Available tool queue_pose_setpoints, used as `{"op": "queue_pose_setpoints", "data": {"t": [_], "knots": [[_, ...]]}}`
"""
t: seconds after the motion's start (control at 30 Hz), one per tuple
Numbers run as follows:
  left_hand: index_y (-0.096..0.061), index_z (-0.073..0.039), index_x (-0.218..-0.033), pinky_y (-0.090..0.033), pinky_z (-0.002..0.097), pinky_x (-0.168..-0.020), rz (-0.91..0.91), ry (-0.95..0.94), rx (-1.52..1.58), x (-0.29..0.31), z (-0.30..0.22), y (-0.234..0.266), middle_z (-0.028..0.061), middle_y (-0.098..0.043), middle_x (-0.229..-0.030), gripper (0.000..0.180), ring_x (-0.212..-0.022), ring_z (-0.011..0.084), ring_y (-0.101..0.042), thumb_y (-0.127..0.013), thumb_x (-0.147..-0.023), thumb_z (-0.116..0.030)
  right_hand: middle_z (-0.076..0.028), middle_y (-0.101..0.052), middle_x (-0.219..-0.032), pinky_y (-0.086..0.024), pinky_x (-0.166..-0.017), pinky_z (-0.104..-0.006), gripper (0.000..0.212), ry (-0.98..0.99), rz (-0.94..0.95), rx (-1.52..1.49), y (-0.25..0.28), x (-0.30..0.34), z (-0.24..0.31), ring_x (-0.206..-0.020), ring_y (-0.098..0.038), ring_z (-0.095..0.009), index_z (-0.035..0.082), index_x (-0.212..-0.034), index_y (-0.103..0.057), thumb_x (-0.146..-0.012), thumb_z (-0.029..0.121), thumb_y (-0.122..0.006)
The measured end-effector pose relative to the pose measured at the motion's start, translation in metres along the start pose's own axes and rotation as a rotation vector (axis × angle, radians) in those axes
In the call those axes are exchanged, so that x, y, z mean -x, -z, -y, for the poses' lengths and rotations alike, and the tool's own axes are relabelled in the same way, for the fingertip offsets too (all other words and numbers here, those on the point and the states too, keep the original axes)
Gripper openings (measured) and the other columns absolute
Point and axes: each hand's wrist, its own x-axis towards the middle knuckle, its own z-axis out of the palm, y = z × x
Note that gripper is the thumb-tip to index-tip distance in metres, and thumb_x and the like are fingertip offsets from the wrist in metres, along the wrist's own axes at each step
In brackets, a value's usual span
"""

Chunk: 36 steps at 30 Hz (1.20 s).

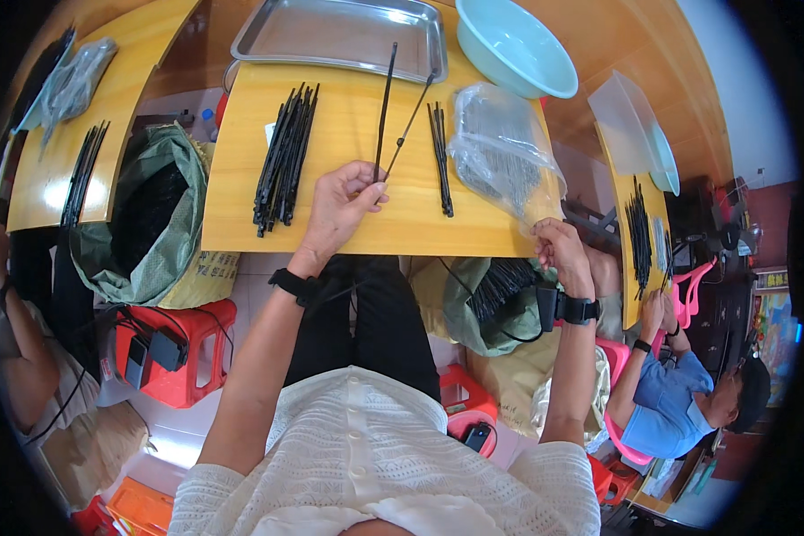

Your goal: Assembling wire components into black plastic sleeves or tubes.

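Two thin black rods (pixel 386 116) stand up from my left hand (pixel 344 204), which pinches their lower ends over the near part of the yellow table (pixel 357 228). One rod has a small lump partway along it. My right hand (pixel 562 255) is at the table's right front corner, by the lower end of a clear plastic bag (pixel 500 147) of thin grey rods. Its fingers are bent together; what they hold, if anything, I cannot make out. A thick bundle of black rods (pixel 286 165) lies left of my left hand, and a smaller bundle (pixel 439 161) lies beside the bag.
A metal tray (pixel 339 67) and a light blue basin (pixel 518 54) stand at the table's far side. Green sacks of black rods (pixel 147 214) are on both sides below. Red stools (pixel 174 353) stand on the floor. Other people work at the left and right tables.
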Motion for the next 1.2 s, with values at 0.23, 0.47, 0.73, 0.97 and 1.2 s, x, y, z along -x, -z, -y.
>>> {"op": "queue_pose_setpoints", "data": {"t": [0.23, 0.47, 0.73, 0.97, 1.2], "knots": [[-0.055, 0.000, -0.092, -0.049, 0.0213, -0.061, 0.012, 0.030, 0.005, -0.001, 0.000, 0.003, 0.0040, -0.060, -0.085, 0.011, -0.074, 0.0114, -0.061, -0.057, -0.083, -0.006, 0.001, -0.054, -0.062, -0.033, -0.041, -0.0172, 0.009, 0.121, -0.095, -0.009, -0.009, -0.016, -0.008, -0.049, -0.050, -0.006, 0.005, -0.078, -0.058, -0.079, 0.014, -0.056], [-0.053, 0.000, -0.094, -0.050, 0.0226, -0.061, 0.029, -0.038, 0.138, 0.000, 0.001, 0.008, 0.0060, -0.056, -0.094, 0.013, -0.075, 0.0154, -0.062, -0.058, -0.084, -0.006, 0.000, -0.057, -0.068, -0.033, -0.042, -0.0165, 0.006, 0.040, -0.085, 0.014, -0.004, 0.027, -0.014, -0.051, -0.050, -0.005, 0.007, -0.081, -0.058, -0.075, 0.009, -0.059], [-0.054, -0.001, -0.095, -0.050, 0.0225, -0.062, 0.103, -0.016, 0.133, 0.002, -0.004, 0.010, 0.0055, -0.059, -0.088, 0.013, -0.075, 0.0147, -0.062, -0.059, -0.083, -0.005, -0.001, -0.057, -0.073, -0.037, -0.046, -0.0180, 0.008, 0.315, -0.024, -0.203, -0.046, 0.061, 0.007, -0.059, -0.053, -0.007, 0.004, -0.080, -0.055, -0.074, 0.002, -0.061], [-0.055, -0.001, -0.102, -0.052, 0.0249, -0.070, 0.145, -0.056, 0.251, 0.004, -0.010, 0.016, 0.0055, -0.060, -0.088, 0.024, -0.079, 0.0165, -0.063, -0.062, -0.079, -0.002, -0.003, -0.058, -0.074, -0.040, -0.049, -0.0187, 0.012, 0.626, 0.088, -0.423, -0.132, 0.024, 0.041, -0.061, -0.055, -0.008, 0.002, -0.092, -0.055, -0.079, 0.002, -0.057], [-0.051, 0.002, -0.115, -0.051, 0.0250, -0.073, 0.215, -0.010, 0.244, 0.007, -0.016, 0.018, 0.0072, -0.061, -0.089, 0.038, -0.082, 0.0178, -0.063, -0.062, -0.079, -0.001, -0.004, -0.060, -0.077, -0.043, -0.050, -0.0193, 0.013, 0.474, 0.041, -0.706, -0.179, -0.001, 0.049, -0.063, -0.056, -0.008, 0.002, -0.095, -0.058, -0.084, 0.008, -0.056]]}}
